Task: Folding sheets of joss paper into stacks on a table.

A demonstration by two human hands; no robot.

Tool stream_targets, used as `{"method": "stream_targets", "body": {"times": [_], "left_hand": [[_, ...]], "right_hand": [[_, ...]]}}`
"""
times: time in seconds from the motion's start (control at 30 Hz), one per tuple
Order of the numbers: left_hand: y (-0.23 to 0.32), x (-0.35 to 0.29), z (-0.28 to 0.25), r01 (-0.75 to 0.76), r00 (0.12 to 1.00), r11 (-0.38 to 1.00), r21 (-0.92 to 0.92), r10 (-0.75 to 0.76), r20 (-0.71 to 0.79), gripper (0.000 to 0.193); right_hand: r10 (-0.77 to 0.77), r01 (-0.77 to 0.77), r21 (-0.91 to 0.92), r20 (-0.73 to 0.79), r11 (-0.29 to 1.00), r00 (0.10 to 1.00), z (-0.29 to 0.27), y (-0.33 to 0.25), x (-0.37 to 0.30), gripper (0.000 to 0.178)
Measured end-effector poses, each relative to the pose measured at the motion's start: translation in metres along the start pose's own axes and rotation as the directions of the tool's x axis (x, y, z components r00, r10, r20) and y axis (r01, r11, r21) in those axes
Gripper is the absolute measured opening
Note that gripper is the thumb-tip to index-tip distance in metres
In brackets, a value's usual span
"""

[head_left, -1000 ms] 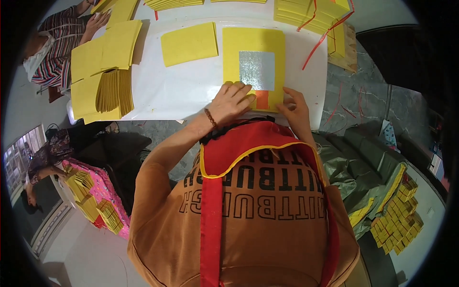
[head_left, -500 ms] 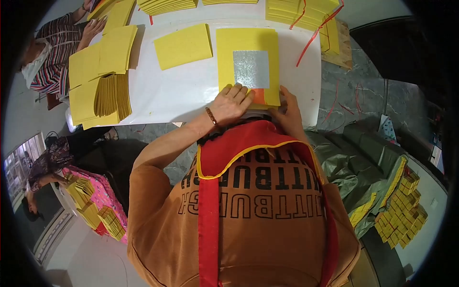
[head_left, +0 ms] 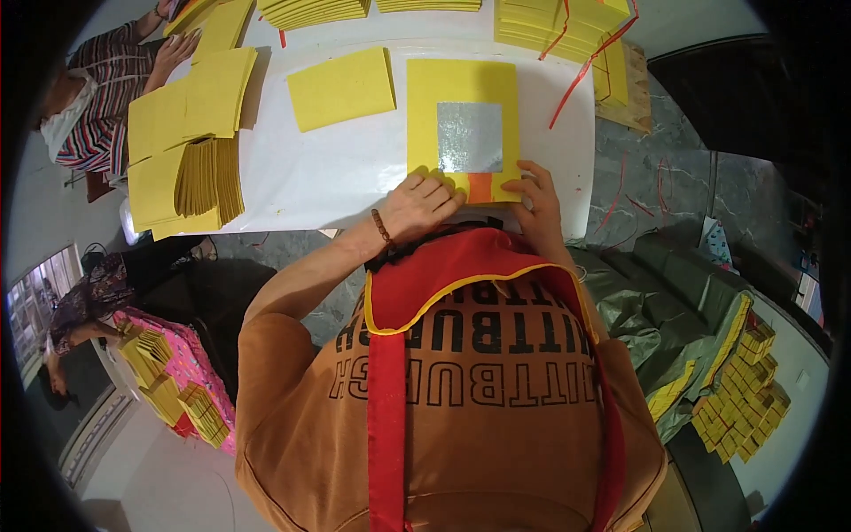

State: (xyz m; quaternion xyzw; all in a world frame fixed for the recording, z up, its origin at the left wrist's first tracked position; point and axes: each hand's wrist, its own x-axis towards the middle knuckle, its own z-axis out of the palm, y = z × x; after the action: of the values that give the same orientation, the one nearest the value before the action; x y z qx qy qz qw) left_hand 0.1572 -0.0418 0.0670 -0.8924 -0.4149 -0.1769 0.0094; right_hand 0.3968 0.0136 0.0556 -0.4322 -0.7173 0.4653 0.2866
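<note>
In front of me on the white table lies yellow paper [head_left: 421, 115], a large sheet or stack, with a silver square [head_left: 470, 137] in its middle and an orange strip [head_left: 480, 187] at the near edge. My left hand [head_left: 424, 206] is closed at the near left corner, its fingers bunched over the edge. At the near right corner, my right hand [head_left: 537, 199] has its fingers bent onto the paper and its thumb below. Just left of this paper lies a smaller yellow piece [head_left: 341, 89], touched by neither hand.
Yellow paper stacks [head_left: 191, 106] line the left table edge, with more [head_left: 550, 31] at the far right. A red strip [head_left: 581, 75] hangs over the right side. A co-worker in a striped top [head_left: 106, 71] sits at left; another person [head_left: 93, 293] is behind. Tied yellow bundles [head_left: 740, 399] sit at right.
The yellow paper with the silver square has shifted slightly toward me. My right hand has moved up onto its near right corner; my left fingers have slid down to the near edge.
</note>
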Motion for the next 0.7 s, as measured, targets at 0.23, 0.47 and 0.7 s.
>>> {"method": "stream_targets", "body": {"times": [0.23, 0.47, 0.7], "left_hand": [[0.001, -0.002, 0.001, 0.034, 0.999, 0.995, -0.089, -0.031, 0.034, 0.030], [-0.007, 0.002, -0.005, 0.144, 0.990, 0.937, -0.319, -0.133, 0.054, 0.033], [-0.018, 0.004, 0.042, 0.284, 0.294, -0.087, -0.955, -0.940, 0.173, 0.058]], "right_hand": [[-0.047, 0.044, -0.132, -0.013, 0.990, 0.999, 0.002, 0.011, -0.007, 0.031], [0.180, -0.130, 0.259, -0.177, 0.957, 0.968, -0.005, 0.015, 0.007, 0.037], [0.491, -0.452, 0.461, 0.038, 0.764, 0.870, 0.008, -0.001, 0.039, 0.054]]}}
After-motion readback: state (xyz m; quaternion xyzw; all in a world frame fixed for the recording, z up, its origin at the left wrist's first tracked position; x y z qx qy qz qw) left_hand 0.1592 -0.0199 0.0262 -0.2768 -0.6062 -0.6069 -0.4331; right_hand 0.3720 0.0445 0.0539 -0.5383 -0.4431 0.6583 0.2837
